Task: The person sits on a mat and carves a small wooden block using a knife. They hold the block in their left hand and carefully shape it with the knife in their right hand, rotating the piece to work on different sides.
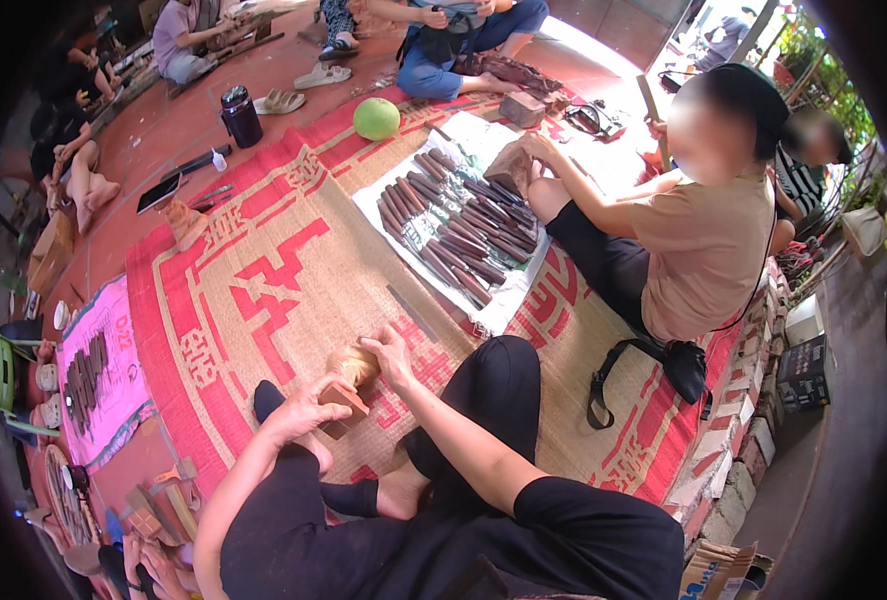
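My left hand (304, 408) is closed round a reddish-brown wooden block (346, 398), held above the mat in front of my crossed legs. Against its far side sits a pale, rounded, wood-coloured piece (354, 366); its exact kind I cannot make out. The bent fingers of my right hand (393, 358) rest on the right side of that pale piece. Ahead and to the right, many dark brown wooden sticks (464, 222) lie in rows on a white cloth (512, 312).
A co-worker (709, 250) sits at the right, hands on a brown block (511, 168). A green round fruit (377, 119) and a dark flask (241, 117) stand farther off. More dark sticks (87, 375) lie on a pink cloth (129, 345) at left. A black pouch (684, 368) lies right.
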Demonstrator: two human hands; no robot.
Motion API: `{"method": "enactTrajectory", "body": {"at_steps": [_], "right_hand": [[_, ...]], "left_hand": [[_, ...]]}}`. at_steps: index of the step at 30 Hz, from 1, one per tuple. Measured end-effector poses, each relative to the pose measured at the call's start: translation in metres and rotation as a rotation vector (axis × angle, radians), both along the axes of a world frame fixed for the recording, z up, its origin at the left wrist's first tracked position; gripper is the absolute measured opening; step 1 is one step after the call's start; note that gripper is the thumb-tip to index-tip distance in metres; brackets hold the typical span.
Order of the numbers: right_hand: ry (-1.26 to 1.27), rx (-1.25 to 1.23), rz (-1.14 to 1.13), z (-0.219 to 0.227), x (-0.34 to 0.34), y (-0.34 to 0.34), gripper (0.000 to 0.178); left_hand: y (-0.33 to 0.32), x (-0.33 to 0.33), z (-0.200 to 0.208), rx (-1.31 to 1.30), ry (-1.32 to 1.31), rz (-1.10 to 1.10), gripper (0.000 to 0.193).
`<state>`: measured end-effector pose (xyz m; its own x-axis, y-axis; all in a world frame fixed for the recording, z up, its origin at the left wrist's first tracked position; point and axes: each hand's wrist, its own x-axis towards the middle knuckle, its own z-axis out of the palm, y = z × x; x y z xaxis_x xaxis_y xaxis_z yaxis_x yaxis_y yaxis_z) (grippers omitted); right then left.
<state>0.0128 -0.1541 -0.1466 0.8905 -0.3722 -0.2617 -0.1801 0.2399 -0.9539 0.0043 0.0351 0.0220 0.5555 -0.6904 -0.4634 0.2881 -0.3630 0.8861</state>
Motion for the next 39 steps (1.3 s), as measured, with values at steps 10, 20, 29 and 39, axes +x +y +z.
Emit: {"method": "enactTrajectory", "body": {"at_steps": [10,20,29,39], "right_hand": [[0.186,-0.219,-0.106,0.012,0.003,-0.001,0.019],[0.081,-0.255,0.036,0.020,-0.009,0.005,0.016],[-0.067,0.070,0.034,-0.006,-0.007,0.008,0.014],[-0.028,0.298,-0.146,-0.010,0.002,0.001,0.011]], "left_hand": [[-0.005,0.000,0.002,0.017,-0.053,-0.078,0.031],[0.000,0.002,0.002,0.030,-0.034,-0.003,0.030],[0.002,0.002,0.007,-0.033,0.029,0.061,0.030],[0.003,0.002,-0.008,0.029,-0.072,0.029,0.033]]}}
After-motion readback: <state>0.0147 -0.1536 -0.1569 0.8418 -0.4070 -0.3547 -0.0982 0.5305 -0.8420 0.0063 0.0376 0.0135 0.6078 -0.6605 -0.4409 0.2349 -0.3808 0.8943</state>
